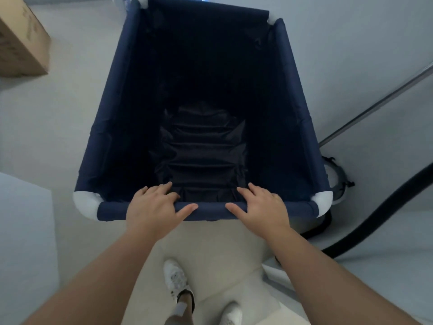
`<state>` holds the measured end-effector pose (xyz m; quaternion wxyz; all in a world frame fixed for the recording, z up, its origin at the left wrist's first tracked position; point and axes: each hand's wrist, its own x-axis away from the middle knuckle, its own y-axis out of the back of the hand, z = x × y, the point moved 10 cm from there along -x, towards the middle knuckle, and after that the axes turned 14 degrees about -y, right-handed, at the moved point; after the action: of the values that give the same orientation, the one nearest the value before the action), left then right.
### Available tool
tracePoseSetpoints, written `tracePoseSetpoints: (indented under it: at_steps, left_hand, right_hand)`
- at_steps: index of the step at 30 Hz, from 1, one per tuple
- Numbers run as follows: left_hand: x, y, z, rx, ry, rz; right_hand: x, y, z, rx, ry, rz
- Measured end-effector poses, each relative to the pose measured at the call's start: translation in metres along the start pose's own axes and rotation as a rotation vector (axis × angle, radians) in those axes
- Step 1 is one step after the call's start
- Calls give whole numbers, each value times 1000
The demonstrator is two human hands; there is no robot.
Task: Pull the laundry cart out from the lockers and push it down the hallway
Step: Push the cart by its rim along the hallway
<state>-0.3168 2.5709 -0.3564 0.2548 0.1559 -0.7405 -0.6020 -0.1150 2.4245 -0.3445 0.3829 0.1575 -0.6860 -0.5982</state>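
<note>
A navy fabric laundry cart (206, 95) is seen from above, filling the middle of the view, with its near rail (210, 211) just in front of the person. The left hand (152, 202) is laid over the near rail left of centre, fingers curled over the top into the cart and thumb stretched along the outer side. The right hand (264, 205) is placed the same way right of centre, thumb pointing toward the left hand; the hands are held apart, both wrapped on the rail. White corner joints (85, 204) are seen at the rail ends. Only crumpled dark lining (201, 156) is visible inside the cart. A cardboard box (21, 41) is seen far left on the pale floor (70, 95). A black hose (386, 207) is seen at the right. White shoes (175, 277) are seen near the bottom.
</note>
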Motion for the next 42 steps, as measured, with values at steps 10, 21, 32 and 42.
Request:
tracePoseSetpoints:
  at_steps: [10,21,32,42]
  left_hand:
    - [-94,24,43,-16,-70,-17]
    - [-188,46,66,-41,-114,-19]
    - [-292,76,88,-71,-118,-71]
    - [-375,98,105,-92,-165,-131]
  right_hand:
    - [-80,27,19,-48,-95,-22]
    - [-166,56,25,-59,-101,-36]
    - [-268,89,28,-71,-94,-55]
    - [-351,120,32,-39,-96,-63]
